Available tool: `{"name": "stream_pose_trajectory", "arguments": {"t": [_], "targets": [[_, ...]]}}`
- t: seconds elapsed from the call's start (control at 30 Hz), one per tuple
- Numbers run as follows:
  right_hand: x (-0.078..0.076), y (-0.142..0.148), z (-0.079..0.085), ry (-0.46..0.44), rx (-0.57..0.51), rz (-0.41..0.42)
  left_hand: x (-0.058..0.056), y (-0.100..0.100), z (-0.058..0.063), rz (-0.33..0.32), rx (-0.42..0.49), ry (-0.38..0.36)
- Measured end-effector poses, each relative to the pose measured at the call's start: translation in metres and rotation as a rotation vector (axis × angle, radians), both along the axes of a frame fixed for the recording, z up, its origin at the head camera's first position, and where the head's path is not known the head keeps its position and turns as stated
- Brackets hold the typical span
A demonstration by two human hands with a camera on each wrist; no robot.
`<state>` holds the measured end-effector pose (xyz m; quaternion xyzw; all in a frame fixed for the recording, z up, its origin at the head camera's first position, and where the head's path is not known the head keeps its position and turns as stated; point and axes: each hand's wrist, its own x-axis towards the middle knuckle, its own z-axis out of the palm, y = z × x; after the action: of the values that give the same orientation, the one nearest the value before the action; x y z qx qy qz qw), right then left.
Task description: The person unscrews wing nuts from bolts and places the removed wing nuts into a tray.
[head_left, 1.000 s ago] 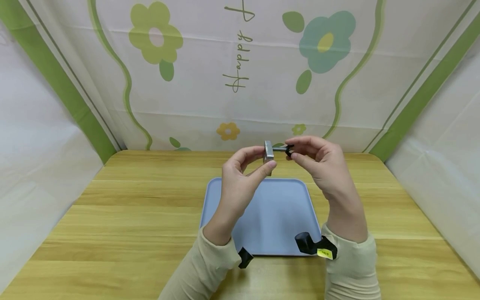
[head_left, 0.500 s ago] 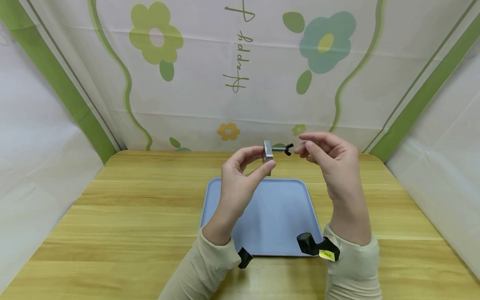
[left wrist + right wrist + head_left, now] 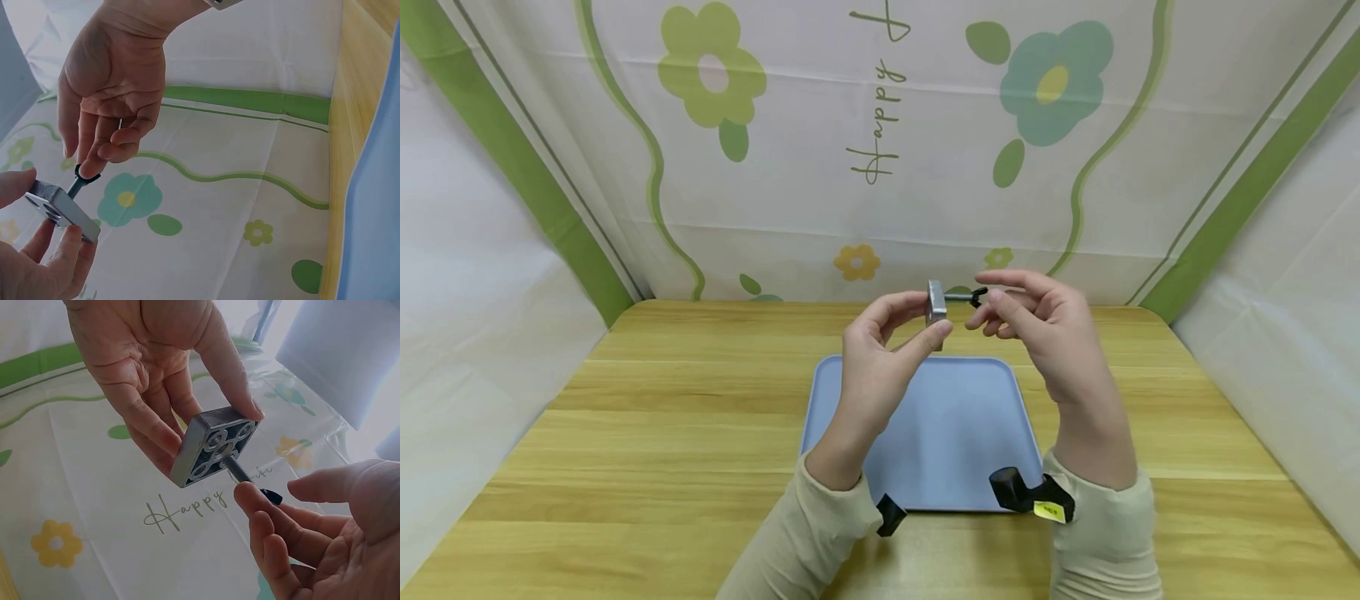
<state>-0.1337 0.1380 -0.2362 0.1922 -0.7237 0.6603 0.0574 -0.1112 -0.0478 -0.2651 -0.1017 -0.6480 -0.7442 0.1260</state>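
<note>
My left hand (image 3: 878, 350) pinches a square silver metal block (image 3: 936, 300) by its edges, above the tray. In the right wrist view the block's face (image 3: 194, 447) shows round sockets. A threaded wing screw (image 3: 957, 297) with a black winged head sticks out of the block toward the right. My right hand (image 3: 1056, 333) is at the winged head (image 3: 87, 177), its index finger touching or very near it. The thumb stands apart from the screw in the right wrist view, and the other fingers are loosely bent.
Below the hands a light blue tray (image 3: 955, 433) lies on the wooden table (image 3: 662, 433). A white cloth with printed flowers (image 3: 797, 167) hangs behind the table, and pale side walls (image 3: 490, 275) flank it. Each sleeve carries a black wrist camera mount (image 3: 1015, 489).
My right hand let go of the winged head and drew back right, then came back in to it. The winged head has turned. My left hand and the block stayed in place.
</note>
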Motion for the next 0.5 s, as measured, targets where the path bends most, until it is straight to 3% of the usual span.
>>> {"name": "stream_pose_trajectory", "arguments": {"t": [0.5], "targets": [[-0.0049, -0.0017, -0.0026, -0.039, -0.013, 0.039, 0.0018, 0.0000, 0.0016, -0.005, 0.012, 0.001]]}}
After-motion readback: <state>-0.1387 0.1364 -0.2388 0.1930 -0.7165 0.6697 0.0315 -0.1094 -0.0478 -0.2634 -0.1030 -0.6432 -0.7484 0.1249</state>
